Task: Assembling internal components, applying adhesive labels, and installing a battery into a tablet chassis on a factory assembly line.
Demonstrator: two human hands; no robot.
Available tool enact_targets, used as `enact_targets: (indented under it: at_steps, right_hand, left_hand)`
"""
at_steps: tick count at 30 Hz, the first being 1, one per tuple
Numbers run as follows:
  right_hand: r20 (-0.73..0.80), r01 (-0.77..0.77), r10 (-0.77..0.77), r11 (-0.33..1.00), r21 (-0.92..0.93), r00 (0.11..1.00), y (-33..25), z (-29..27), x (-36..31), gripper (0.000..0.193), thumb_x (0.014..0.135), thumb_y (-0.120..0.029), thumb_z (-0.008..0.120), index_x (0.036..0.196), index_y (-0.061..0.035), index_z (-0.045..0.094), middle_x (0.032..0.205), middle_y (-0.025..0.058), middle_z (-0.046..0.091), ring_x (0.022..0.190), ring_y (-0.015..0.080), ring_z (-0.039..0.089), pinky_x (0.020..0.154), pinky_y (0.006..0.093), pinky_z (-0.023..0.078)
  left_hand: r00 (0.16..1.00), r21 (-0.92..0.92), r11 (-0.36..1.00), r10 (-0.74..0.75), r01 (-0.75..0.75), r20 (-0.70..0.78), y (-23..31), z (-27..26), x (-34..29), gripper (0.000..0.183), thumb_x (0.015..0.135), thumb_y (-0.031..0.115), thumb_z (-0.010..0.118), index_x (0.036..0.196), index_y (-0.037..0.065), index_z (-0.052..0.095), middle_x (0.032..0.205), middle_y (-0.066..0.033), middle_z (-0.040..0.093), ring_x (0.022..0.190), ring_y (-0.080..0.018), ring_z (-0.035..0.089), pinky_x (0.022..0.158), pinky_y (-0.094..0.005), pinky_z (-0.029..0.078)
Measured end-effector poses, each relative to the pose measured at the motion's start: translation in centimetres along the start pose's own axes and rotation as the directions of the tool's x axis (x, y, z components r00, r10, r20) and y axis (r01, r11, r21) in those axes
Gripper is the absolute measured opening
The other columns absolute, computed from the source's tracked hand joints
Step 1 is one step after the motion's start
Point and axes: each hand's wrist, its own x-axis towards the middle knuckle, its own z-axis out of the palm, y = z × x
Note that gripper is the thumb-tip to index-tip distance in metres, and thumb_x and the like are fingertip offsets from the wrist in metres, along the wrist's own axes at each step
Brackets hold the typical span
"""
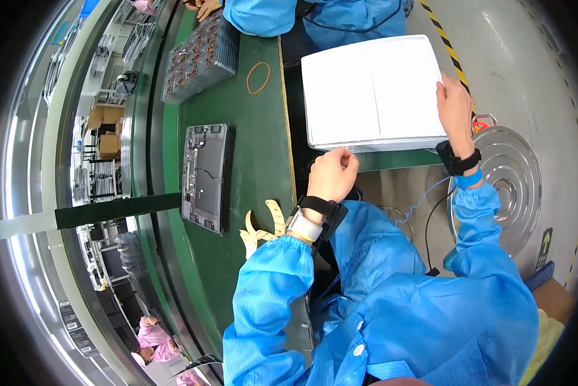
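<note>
A white rectangular tray (pixel 372 90) with a crease down its middle tops what looks like a shallow stack, ahead of me and to the right. My right hand (pixel 455 109) grips its right edge, thumb on top and fingers down the side. At the near edge, my left hand (pixel 332 175) is closed with its fingers curled; whether anything is in it is hidden. Black bands circle both wrists. On the green bench to the left lies an opened laptop base (pixel 205 177) with its inner parts exposed, apart from both hands.
Curved tan strips (pixel 263 222) lie by my left wrist. Farther up the green bench (pixel 253 128) are an orange rubber band (pixel 258 78) and stacked clear trays (pixel 202 58) of small parts. A co-worker's blue sleeve (pixel 260 16) is beyond. A round metal stool (pixel 501 186) stands at right.
</note>
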Motion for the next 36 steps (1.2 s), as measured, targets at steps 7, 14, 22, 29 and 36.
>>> enact_targets:
  at_steps: [7, 14, 22, 29, 36]
  right_hand:
    - [-0.095, 0.093, -0.095, 0.995, -0.023, 0.991, -0.3, -0.3, 0.3, 0.027, 0.091, -0.008, 0.059, 0.116, 0.0035, 0.062, 0.101, 0.0194, 0.067, 0.088, 0.0359, 0.064, 0.079, 0.0417, 0.051]
    - [-0.027, -0.169, 0.236, 0.765, 0.621, 0.971, 2.6, -2.4, 3.9, 0.035, 0.098, -0.023, 0.059, 0.125, -0.0006, 0.054, 0.099, 0.0128, 0.069, 0.088, 0.0117, 0.062, 0.074, 0.0274, 0.050]
    - [0.064, -0.450, 0.574, 0.563, 0.693, 0.816, 13.3, -13.2, -2.2, 0.041, 0.099, -0.024, 0.056, 0.127, 0.0060, 0.054, 0.107, 0.0082, 0.065, 0.093, 0.0122, 0.060, 0.082, 0.0248, 0.047]
    - [0.087, -0.606, 0.748, 0.458, 0.650, 0.658, 19.0, -19.2, -10.5, 0.039, 0.099, -0.025, 0.056, 0.124, 0.0050, 0.056, 0.110, 0.0069, 0.062, 0.097, 0.0125, 0.058, 0.085, 0.0257, 0.046]
    - [0.092, -0.586, 0.695, 0.519, 0.622, 0.713, 18.9, -16.4, -8.4, 0.043, 0.099, -0.025, 0.058, 0.131, 0.0027, 0.053, 0.117, 0.0093, 0.062, 0.102, 0.0143, 0.059, 0.088, 0.0261, 0.047]
  left_hand:
    - [0.999, -0.127, 0.991, -0.039, 0.038, -0.009, -0.2, 0.2, 0.2, 0.024, 0.086, 0.024, 0.060, 0.089, 0.002, 0.070, 0.083, -0.0172, 0.071, 0.080, -0.0344, 0.069, 0.075, -0.0413, 0.055]
    - [0.999, -0.082, 0.997, 0.016, -0.013, 0.030, 1.5, -0.4, -0.6, 0.024, 0.085, 0.023, 0.060, 0.089, 0.002, 0.070, 0.085, -0.0173, 0.071, 0.083, -0.0359, 0.069, 0.077, -0.0431, 0.054]
    - [0.943, 0.090, 0.980, 0.194, -0.176, -0.270, 2.9, 2.2, 4.4, 0.021, 0.084, 0.018, 0.065, 0.095, 0.001, 0.062, 0.100, -0.0204, 0.059, 0.096, -0.0388, 0.058, 0.080, -0.0481, 0.049]
    - [0.941, 0.342, 0.915, -0.100, 0.215, -0.325, 1.6, 2.0, 9.5, 0.081, 0.060, 0.046, 0.089, 0.108, -0.010, 0.053, 0.105, -0.0256, 0.056, 0.106, -0.0376, 0.054, 0.091, -0.0457, 0.050]
    - [0.926, 0.024, 0.931, -0.360, 0.365, -0.117, 0.0, 0.7, 12.5, 0.081, 0.058, 0.038, 0.092, 0.114, -0.010, 0.058, 0.111, -0.0237, 0.067, 0.105, -0.0334, 0.065, 0.092, -0.0390, 0.052]
